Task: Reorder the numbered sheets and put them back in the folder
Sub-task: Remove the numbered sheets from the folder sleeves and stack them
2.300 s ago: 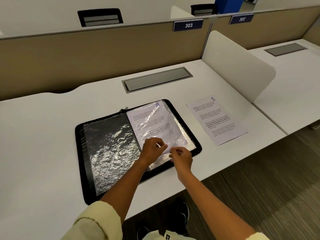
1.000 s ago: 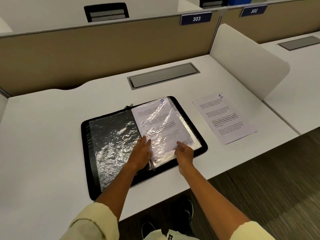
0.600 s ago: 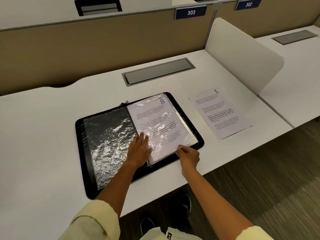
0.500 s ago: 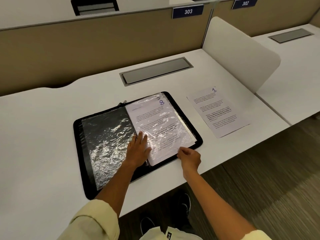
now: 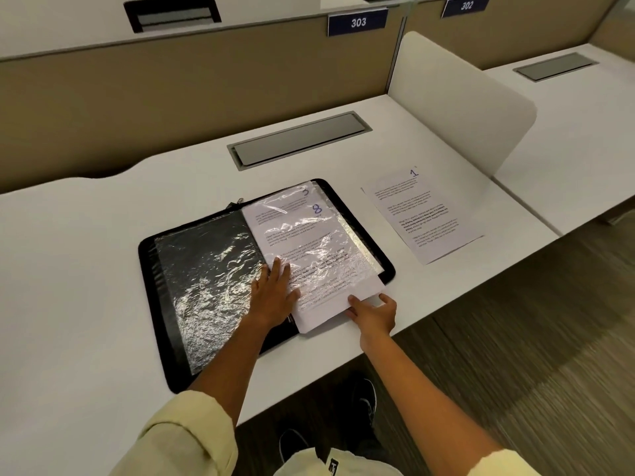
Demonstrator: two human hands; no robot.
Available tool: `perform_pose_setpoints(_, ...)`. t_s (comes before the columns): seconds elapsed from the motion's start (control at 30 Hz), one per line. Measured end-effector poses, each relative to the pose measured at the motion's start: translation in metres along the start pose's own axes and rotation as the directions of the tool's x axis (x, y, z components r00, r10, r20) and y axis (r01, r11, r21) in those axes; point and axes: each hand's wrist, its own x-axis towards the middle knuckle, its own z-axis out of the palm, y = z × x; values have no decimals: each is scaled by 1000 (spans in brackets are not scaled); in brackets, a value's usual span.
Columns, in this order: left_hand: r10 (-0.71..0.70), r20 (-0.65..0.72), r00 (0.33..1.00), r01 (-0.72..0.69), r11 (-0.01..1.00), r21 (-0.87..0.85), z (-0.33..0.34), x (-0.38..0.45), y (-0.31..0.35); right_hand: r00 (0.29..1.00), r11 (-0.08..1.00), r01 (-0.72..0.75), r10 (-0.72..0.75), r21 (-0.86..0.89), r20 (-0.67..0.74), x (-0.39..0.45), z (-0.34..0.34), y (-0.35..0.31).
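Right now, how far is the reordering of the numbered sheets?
Early. Done: sheet 1 lies loose on the desk, right of the open black folder. In hand: the right hand pulls sheet 8 out of its clear sleeve while the left hand presses flat beside it. Left: a further numbered sheet shows behind; nothing is refiled yet.

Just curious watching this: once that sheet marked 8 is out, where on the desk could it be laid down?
Bare desk lies left of the folder, and a strip lies between the folder and the cable hatch. A narrow gap separates the folder from sheet 1. The near right corner is crowded: left hand, right hand and sheet 8.
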Motion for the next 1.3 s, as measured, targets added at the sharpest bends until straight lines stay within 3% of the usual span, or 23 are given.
perform_pose_setpoints(0.2, 15, -1, 1000, -15, 1000, 24, -3, 3, 2, 999, 996, 25, -22, -88, 36, 2, -25, 11)
perform_pose_setpoints(0.6, 48, -7, 999, -47, 998, 37, 7, 18, -4, 995, 999, 28, -29, 15, 100, -19, -91, 22)
perform_pose_setpoints(0.87, 31, -111, 993, -22, 996, 86, 20, 21, -3, 999, 999, 23, -24, 32, 28, -21, -134, 35)
perform_pose_setpoints(1.3, -32, -236, 971, 55, 994, 95, 31, 17, 10, 987, 983, 160, -157, 86, -35, -19, -199, 32)
